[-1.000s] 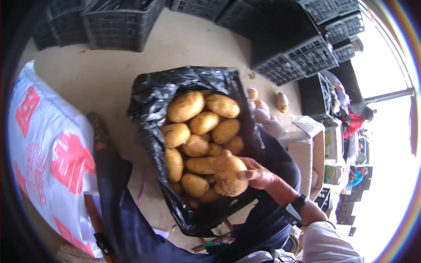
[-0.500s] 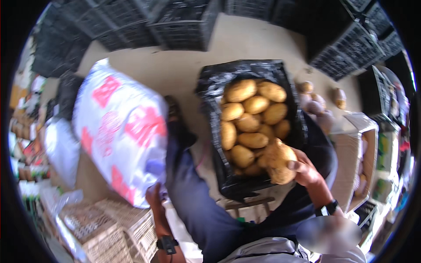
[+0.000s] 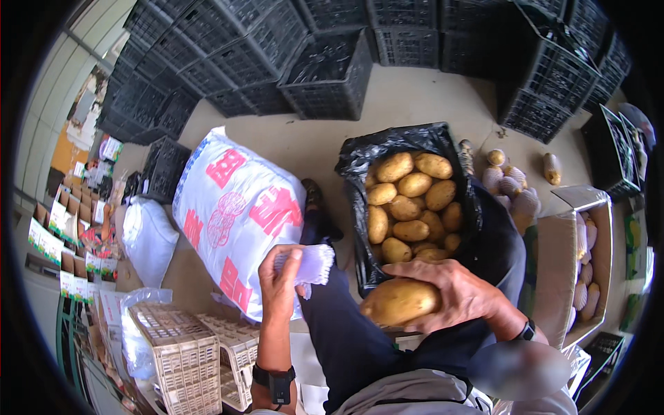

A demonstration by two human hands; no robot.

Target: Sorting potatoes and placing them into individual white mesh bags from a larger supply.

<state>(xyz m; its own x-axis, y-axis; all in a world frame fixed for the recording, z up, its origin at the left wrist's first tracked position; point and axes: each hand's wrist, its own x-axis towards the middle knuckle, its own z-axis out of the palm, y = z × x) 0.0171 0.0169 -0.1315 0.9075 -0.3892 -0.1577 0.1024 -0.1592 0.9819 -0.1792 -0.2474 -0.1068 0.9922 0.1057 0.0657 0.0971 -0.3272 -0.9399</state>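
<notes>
My right hand [image 3: 456,294] is wrapped round a large potato [image 3: 400,301], held over my lap at the near edge of the crate. Pinched in my left hand [image 3: 280,273] is a crumpled, pale purple foam net sleeve [image 3: 312,265], a short way left of the potato and apart from it. Between my legs stands a crate lined with black plastic [image 3: 356,158], filled with several loose potatoes [image 3: 409,229]. A big white sack with red print [image 3: 242,207] leans at the left, behind my left hand.
Net-wrapped potatoes [image 3: 512,183] lie on the floor at the right, beside an open cardboard box [image 3: 553,277] holding more. Black crates [image 3: 332,90] stack along the far side. Beige plastic baskets [image 3: 181,360] stand near left, with a white bag [image 3: 149,238] beyond.
My right hand has brought the potato from the crate's near right corner toward my lap. My left hand has risen from beside the sack, now showing the foam net sleeve.
</notes>
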